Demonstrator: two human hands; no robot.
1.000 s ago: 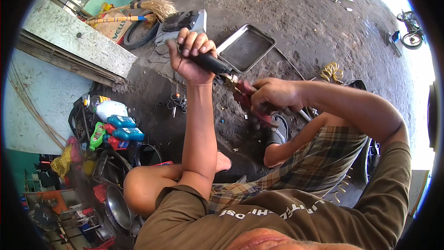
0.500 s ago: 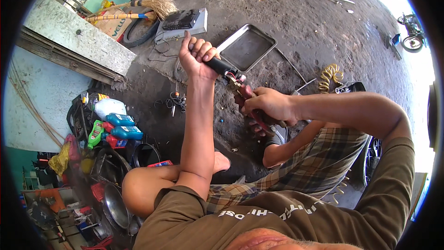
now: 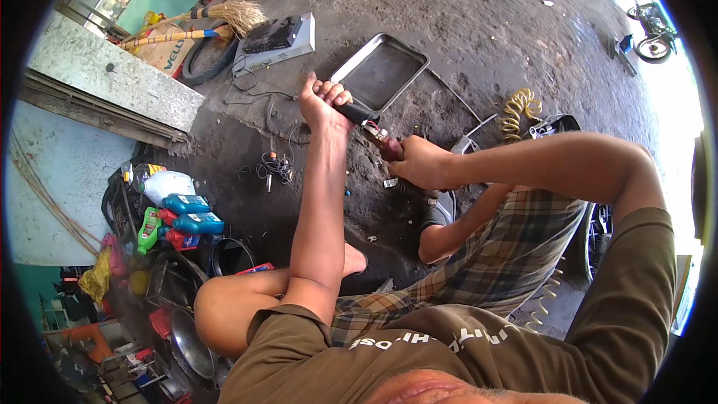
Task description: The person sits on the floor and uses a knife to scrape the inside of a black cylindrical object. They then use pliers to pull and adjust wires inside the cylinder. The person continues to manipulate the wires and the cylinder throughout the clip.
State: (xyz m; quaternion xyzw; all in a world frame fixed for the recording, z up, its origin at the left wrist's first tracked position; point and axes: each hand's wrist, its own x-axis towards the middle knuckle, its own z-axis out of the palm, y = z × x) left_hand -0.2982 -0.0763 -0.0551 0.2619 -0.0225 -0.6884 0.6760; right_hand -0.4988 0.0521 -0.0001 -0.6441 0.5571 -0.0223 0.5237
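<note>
My left hand (image 3: 324, 105) is closed round a black cylindrical body (image 3: 358, 114). Thin red wires and small light metal parts show at its right-hand end. In my right hand (image 3: 422, 164) is a pair of pliers with red grips (image 3: 391, 149), its jaws directed up and left at that wired end. My fingers cover most of the plier handles, and I cannot make out exactly what the jaws touch. Both hands are held in front of me, above the dirt floor, with a metal tray (image 3: 428, 67) beyond them.
Behind my left hand lie a flat box with a black case (image 3: 273, 34) and a broom (image 3: 238, 13). Tangled wires (image 3: 275, 168) rest left of my forearm. Bottles (image 3: 196, 222) crowd the left side. A coiled yellow hose (image 3: 517, 114) sits right of the tray.
The plier handles, spread apart before, are now mostly hidden inside my right hand, which has come slightly left. My left hand still grips the black body. The whole view has shifted a little.
</note>
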